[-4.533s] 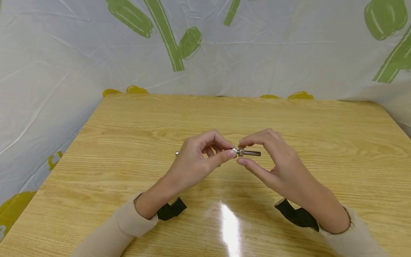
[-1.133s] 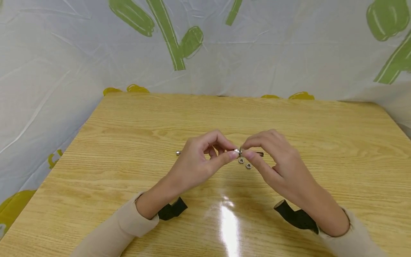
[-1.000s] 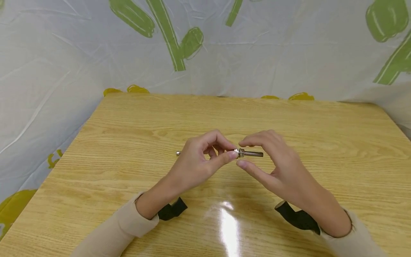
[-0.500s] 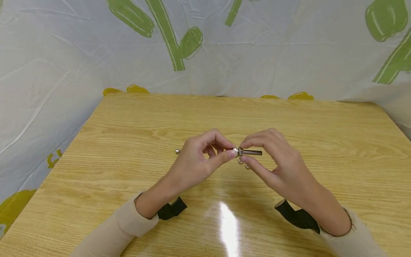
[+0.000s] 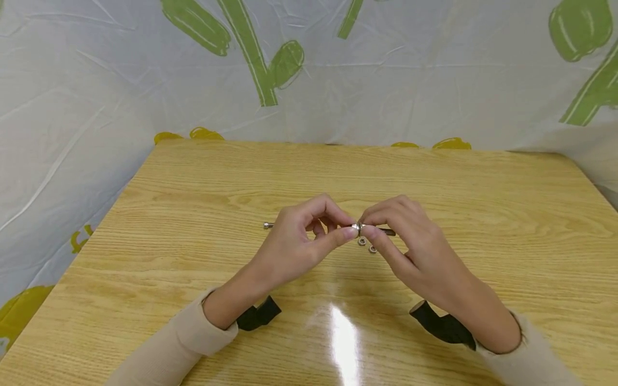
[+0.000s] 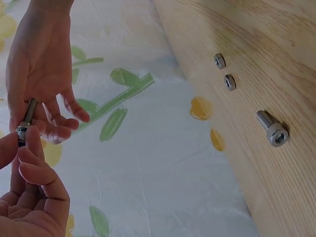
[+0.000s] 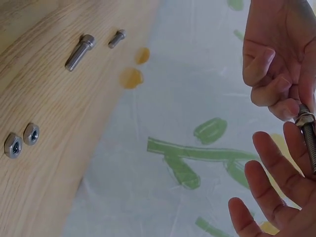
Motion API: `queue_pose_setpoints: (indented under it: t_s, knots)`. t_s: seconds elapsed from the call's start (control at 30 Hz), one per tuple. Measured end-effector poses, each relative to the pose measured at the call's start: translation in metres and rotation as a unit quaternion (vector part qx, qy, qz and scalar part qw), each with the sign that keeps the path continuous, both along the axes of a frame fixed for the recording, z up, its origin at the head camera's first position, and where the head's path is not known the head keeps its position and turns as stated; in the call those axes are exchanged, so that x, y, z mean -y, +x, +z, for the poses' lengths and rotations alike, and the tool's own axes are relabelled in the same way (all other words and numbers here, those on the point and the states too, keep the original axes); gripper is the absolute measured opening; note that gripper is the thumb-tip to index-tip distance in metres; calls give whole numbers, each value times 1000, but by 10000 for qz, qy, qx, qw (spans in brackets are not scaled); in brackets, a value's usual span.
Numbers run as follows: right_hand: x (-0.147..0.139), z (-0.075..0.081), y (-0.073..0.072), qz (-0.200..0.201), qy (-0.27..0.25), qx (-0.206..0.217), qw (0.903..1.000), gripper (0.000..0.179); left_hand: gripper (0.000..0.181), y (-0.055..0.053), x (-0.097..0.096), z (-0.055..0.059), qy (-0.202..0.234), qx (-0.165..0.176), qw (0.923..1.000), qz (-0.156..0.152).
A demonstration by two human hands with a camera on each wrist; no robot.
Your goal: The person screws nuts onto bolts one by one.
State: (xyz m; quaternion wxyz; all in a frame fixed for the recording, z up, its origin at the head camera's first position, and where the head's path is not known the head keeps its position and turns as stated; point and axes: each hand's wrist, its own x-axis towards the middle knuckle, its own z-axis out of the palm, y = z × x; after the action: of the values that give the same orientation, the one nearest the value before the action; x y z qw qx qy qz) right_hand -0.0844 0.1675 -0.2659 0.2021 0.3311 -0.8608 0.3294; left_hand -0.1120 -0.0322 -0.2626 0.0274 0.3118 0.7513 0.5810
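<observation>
In the head view, my left hand pinches a steel bolt between thumb and forefinger, its threaded end pointing right. My right hand has thumb and forefinger on the hex nut that sits on this bolt; its fingertips cover most of the nut there. The right wrist view shows the nut with bare thread beyond it. Left fingertips hide the bolt's other end. Two loose nuts, one nearer and one farther, lie on the table just below the right fingertips.
A larger socket-head bolt and a smaller one lie on the wooden table. From the head, only a bolt head shows beside the left hand. A white cloth with green plant shapes hangs behind.
My right thumb and forefinger were apart a second ago, then came onto the nut; now they have rolled further over it and cover it. The left hand stays nearly still.
</observation>
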Motion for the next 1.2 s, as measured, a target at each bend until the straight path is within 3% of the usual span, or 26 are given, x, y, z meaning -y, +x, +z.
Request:
queue_pose_setpoints:
  t_s: [0.1,0.23,0.33,0.6,0.87,1.2]
  knots:
    - [0,-1,-1,-22,4,-17,10000,13,5,0,-1,0,-4,-8,10000,-23]
    - [-2,-1,0,-118,103,114,9998,8,5,0,-1,0,-26,-12,10000,-16]
    - [-3,1,1,-95,54,160,9998,23,4,0,0,1,-33,8,10000,-3]
    - [0,3,-2,386,-436,-552,9968,37,4,-1,1,1,1,71,10000,17]
    - [1,2,-2,378,-476,-662,9960,36,5,0,1,2,-22,104,9999,18]
    - [-1,0,0,178,-169,-81,9997,10,5,0,1,1,38,16,10000,-53]
